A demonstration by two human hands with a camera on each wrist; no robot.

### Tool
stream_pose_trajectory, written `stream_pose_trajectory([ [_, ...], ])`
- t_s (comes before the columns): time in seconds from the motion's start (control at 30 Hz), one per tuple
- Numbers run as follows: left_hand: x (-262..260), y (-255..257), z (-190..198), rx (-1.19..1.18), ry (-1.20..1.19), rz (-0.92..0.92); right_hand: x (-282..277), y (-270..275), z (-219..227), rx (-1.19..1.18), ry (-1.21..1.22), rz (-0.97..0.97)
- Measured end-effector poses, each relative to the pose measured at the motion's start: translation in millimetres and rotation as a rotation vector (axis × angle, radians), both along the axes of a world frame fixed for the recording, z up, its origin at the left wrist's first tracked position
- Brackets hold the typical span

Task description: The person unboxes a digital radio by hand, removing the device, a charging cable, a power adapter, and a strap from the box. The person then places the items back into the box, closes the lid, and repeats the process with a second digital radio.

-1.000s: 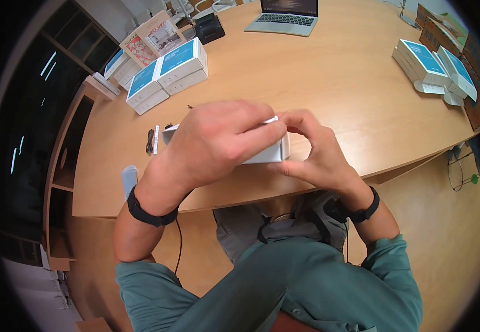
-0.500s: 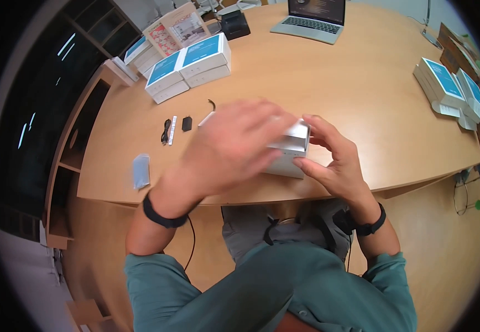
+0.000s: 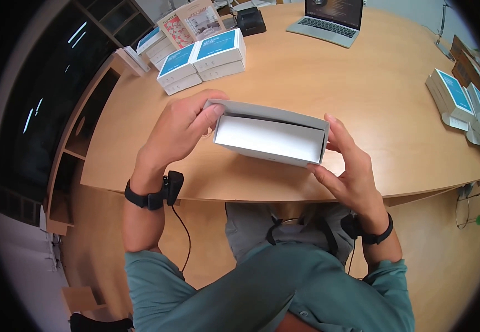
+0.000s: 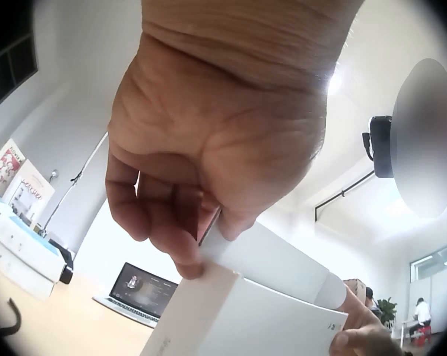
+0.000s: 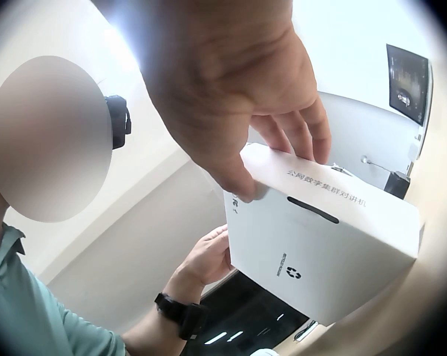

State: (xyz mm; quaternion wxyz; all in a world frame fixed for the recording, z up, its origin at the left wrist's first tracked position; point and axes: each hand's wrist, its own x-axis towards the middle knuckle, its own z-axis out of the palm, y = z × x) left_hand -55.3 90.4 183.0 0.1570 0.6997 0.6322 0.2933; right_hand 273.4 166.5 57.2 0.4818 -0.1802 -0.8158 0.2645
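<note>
A white carton (image 3: 267,141) is held above the front of the table, its open side facing up in the head view. A plain white surface fills most of that opening, and a flap stands along the far edge. My left hand (image 3: 182,127) pinches the left end of the carton near the flap, thumb on the near face. At the other end my right hand (image 3: 353,169) grips it, thumb in front and fingers behind. The right wrist view shows printed characters, a recycling mark and a dark slot on the carton (image 5: 320,245).
Blue-topped boxes (image 3: 218,52) stand stacked at the back left, with books (image 3: 198,22) behind them. An open laptop (image 3: 328,27) sits at the far side. More blue-topped boxes (image 3: 453,94) lie at the right, some flaps open.
My left hand has moved off the top of the carton to its left end, uncovering the opening. The right hand keeps its grip. The small black adapter and cables are now hidden in the head view.
</note>
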Motion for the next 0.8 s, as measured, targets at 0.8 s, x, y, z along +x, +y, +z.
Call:
stream_pose_trajectory([
  [0.8,13.4,8.5,-22.7,0.165,0.136,0.077,8.0,8.8,16.2,-0.329,-0.012,0.049],
])
